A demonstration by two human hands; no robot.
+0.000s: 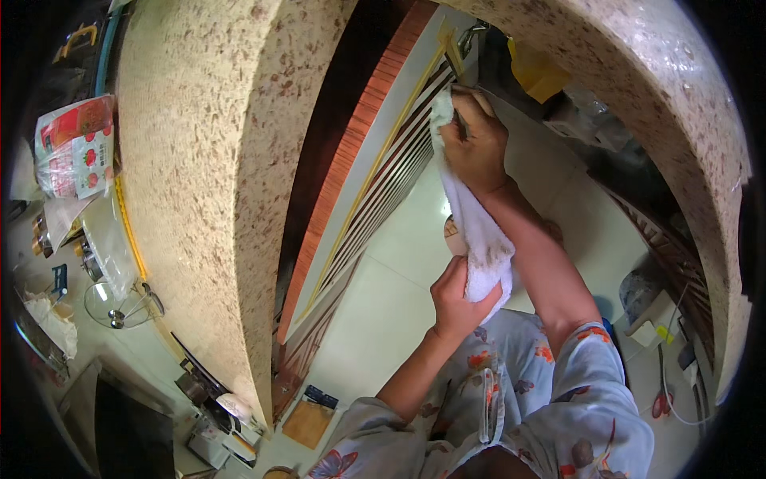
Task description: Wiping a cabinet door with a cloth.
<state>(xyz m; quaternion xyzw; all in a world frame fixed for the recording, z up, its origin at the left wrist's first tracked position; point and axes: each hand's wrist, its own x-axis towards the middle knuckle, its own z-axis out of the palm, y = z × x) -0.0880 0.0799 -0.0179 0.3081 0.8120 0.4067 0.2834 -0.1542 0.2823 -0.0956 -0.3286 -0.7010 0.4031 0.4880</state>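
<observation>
A white terry cloth (470, 209) with brownish stains hangs stretched between my two hands. My right hand (476, 141) pinches its upper end, close to the top corner of a louvered cabinet door (389, 161) standing ajar. Lower down, my left hand (455, 299) grips the stained, bunched end in front of my body. Along the door's pale edge runs a yellowish strip (371, 173). I cannot tell whether the cloth touches the slats. Part of my foot (455, 233) shows behind the cloth on the tiled floor.
Speckled stone countertops (191, 149) rise on both sides. A plastic food packet (78, 146) and a glass lid (116, 305) sit at the left. Inside the cabinet hangs a yellow item (535, 69). Red-handled scissors (661, 404) and cables lie at the lower right.
</observation>
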